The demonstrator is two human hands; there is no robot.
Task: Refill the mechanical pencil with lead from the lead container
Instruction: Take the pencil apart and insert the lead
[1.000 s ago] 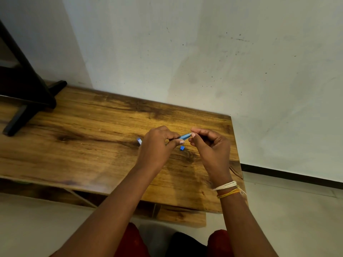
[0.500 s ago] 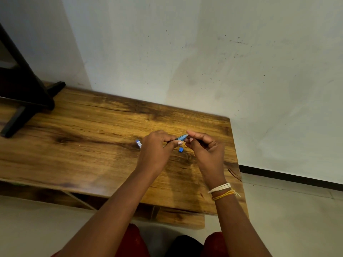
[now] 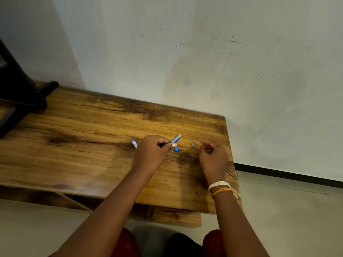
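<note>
a: what's the biggest thing here?

b: the long brown wood-grain table (image 3: 83, 145), pushed against a pale scuffed wall (image 3: 204, 52). at the table's far left end stands a black angled stand (image 3: 18, 93).

a: and the hands?

b: both are over the right half of the table. the left hand (image 3: 150, 154) is curled, thumb and forefinger pinching the slim blue mechanical pencil (image 3: 175, 139), which slants up and away toward the wall, its pale end free. the right hand (image 3: 213, 156) sits nearer the table's right edge, apart from the pencil, with white and yellow thread bands (image 3: 220, 188) round the wrist. its fingertips are pressed together on something thin — too small to tell what.

a: smaller bits?

b: a small blue and white lead container (image 3: 134, 143) lies on the table just left of the left hand, partly hidden by it. a tiny blue square cap (image 3: 176, 149) lies on the table just under the left thumb. between the two hands there's a little grey-blue piece (image 3: 193, 144) — blurred, can't say what it is.
</note>
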